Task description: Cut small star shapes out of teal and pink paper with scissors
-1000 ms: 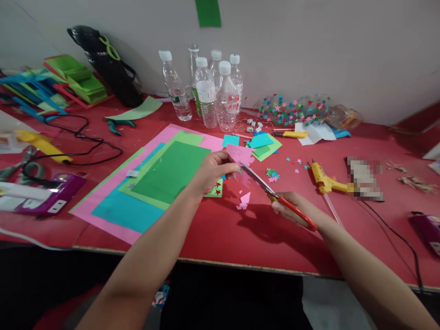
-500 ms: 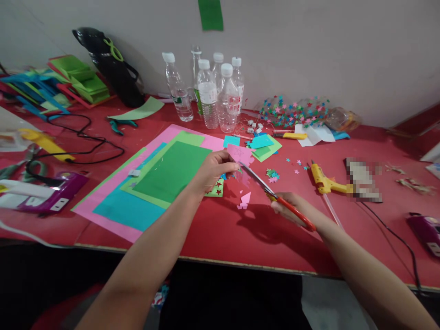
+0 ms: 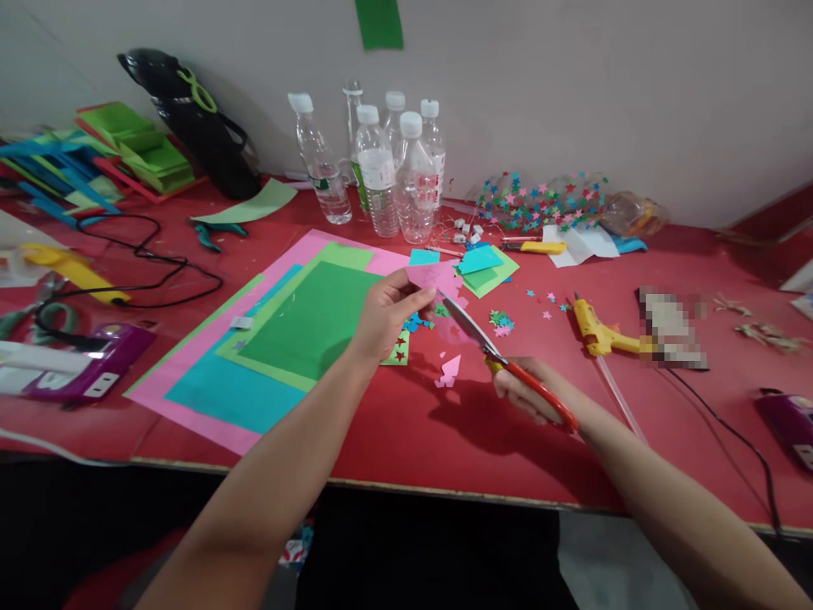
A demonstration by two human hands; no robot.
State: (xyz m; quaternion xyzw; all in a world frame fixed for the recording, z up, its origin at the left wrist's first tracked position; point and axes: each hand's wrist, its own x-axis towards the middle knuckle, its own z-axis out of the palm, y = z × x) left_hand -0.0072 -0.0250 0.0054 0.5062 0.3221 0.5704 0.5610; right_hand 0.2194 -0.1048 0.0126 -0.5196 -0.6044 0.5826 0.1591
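My left hand [image 3: 390, 312] pinches a small piece of pink paper [image 3: 427, 277] with star outlines drawn on it, between thumb and fingers. In my right hand [image 3: 524, 388] are red-handled scissors [image 3: 539, 390], their blades pointing up and left at the paper's lower edge. Below the blades, pink scraps [image 3: 450, 373] lie on the red table. Small cut stars in green, blue and pink [image 3: 501, 322] are heaped to the right of the paper. Beside my left hand, a light green piece with red star shapes [image 3: 400, 349] lies partly hidden.
Stacked coloured sheets [image 3: 311, 318] lie at left. Several plastic bottles [image 3: 416, 191] stand by the wall, near a star-covered bottle [image 3: 546, 202] on its side. A yellow glue gun [image 3: 594, 330] rests at right; a yellow cutter [image 3: 539, 247] lies behind. A black flask [image 3: 203, 135] leans at back left.
The whole view has shifted slightly. Both hands still hold the pink paper and scissors, with the blades now a little more apart near the paper.
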